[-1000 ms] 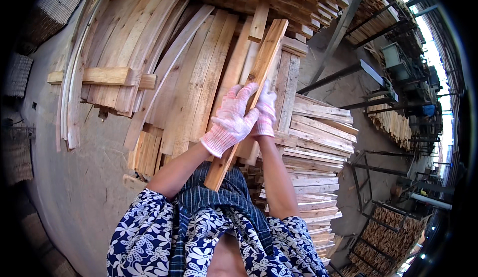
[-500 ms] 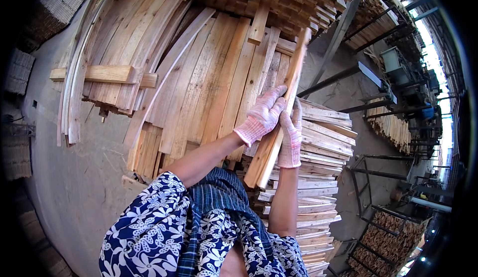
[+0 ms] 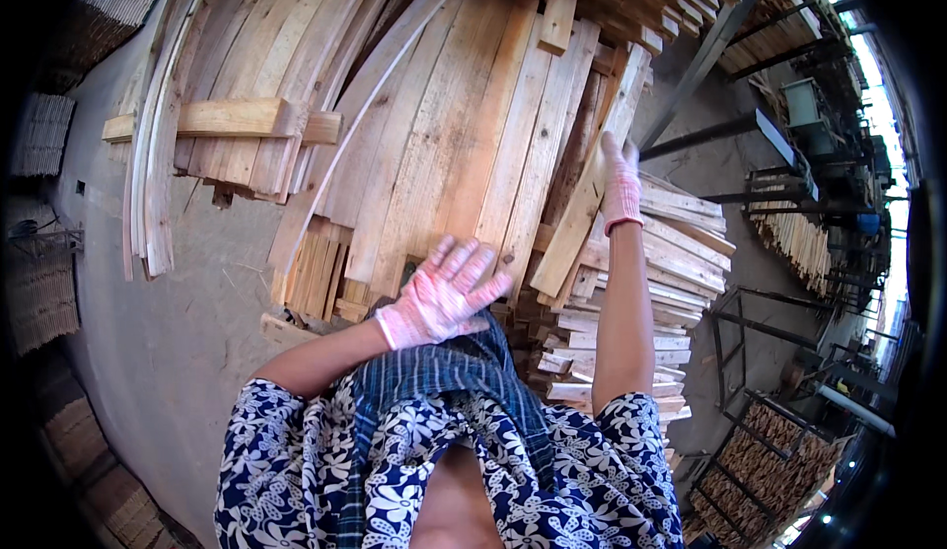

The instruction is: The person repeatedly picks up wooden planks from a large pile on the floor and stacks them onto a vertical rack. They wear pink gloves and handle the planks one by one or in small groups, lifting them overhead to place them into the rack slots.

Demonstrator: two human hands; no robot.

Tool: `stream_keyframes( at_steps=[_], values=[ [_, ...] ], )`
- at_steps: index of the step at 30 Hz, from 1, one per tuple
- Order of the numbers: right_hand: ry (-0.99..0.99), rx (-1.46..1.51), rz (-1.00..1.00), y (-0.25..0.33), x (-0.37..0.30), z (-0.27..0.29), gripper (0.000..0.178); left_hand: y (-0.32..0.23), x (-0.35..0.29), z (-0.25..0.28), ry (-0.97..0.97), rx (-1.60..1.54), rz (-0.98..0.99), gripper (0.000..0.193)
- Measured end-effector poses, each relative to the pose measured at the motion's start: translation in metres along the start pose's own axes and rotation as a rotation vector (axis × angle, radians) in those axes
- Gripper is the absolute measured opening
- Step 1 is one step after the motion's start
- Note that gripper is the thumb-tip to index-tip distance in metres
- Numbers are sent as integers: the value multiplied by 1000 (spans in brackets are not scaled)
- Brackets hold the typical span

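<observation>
Left hand [image 3: 441, 293] splayed, palm down.

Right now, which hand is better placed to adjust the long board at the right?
Probably the right: the right hand is at the right edge of the board. The left hand is empty, fingers spread, by the apron, apart from that board.
</observation>
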State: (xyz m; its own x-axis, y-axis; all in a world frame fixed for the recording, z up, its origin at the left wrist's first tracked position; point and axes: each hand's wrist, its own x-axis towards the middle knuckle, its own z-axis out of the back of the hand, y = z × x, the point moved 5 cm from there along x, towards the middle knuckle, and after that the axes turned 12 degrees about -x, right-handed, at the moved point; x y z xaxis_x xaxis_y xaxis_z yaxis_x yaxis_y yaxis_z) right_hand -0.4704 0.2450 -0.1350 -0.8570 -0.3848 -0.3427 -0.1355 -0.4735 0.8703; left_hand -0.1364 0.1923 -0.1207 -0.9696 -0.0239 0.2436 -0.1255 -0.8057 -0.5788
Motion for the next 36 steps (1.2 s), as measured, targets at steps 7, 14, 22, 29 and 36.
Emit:
stream_keyframes(
  at_steps=[7,14,22,29,36],
  values=[
    [141,-95,43,21,1,-52,94,-1,25,-6,-86,37,-59,81],
    [137,45,98,17,15,-60,88,5,50,4,-37,156,-133,61],
    [-196,-1057,417,70,95,19,82,0,54,6,61,273,-167,68],
    [-98,-1176,412,54,189,51,80,-16,71,11,208,131,51,74],
    [-99,-1246,296,75,173,42,71,-34,110,-29,234,161,-13,82]
  ],
)
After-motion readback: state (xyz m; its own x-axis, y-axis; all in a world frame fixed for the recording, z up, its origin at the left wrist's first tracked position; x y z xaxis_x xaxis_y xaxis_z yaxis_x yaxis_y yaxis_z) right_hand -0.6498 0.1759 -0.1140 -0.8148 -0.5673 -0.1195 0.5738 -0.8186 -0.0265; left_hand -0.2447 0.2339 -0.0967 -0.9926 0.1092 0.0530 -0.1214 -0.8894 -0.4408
